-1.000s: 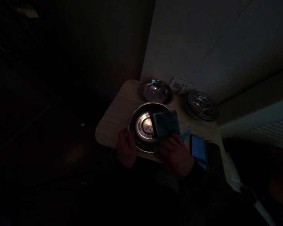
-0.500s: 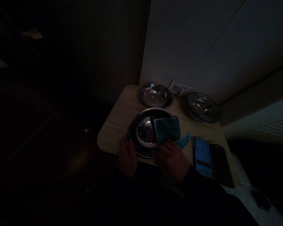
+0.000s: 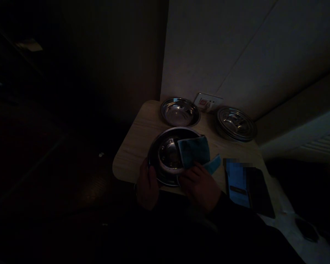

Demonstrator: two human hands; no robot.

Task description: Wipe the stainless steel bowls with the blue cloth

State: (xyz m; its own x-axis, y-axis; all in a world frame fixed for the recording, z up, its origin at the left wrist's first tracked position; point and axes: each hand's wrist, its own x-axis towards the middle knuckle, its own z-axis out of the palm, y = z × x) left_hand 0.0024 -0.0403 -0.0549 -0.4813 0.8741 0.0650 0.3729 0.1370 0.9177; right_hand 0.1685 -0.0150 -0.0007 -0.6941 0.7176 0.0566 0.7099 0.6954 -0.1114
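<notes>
A round metal bowl [image 3: 165, 141] rests near the front edge of a small wood-patterned table. My left hand [image 3: 147, 185] grips the bowl's rim at its near left, thumb and fingers closed on it. A teal cloth [image 3: 194, 150] hangs over the bowl's right side, and my right hand [image 3: 200, 185] is closed on its lower part at the near right rim. The right hand hides part of the cloth and the rim beneath.
Behind stands another shiny metal bowl [image 3: 180, 113]. A stack of metal bowls [image 3: 236, 124] sits by the wall, near a wall socket [image 3: 208, 102]. On the right lies a lit phone [image 3: 238, 187] in a dark case. The table [image 3: 132, 146] meets the wall; the room is very dark.
The view has shifted slightly. The bowl looks tilted more than a second ago, and its bright inside has darkened. Both hands keep their hold on the bowl and cloth.
</notes>
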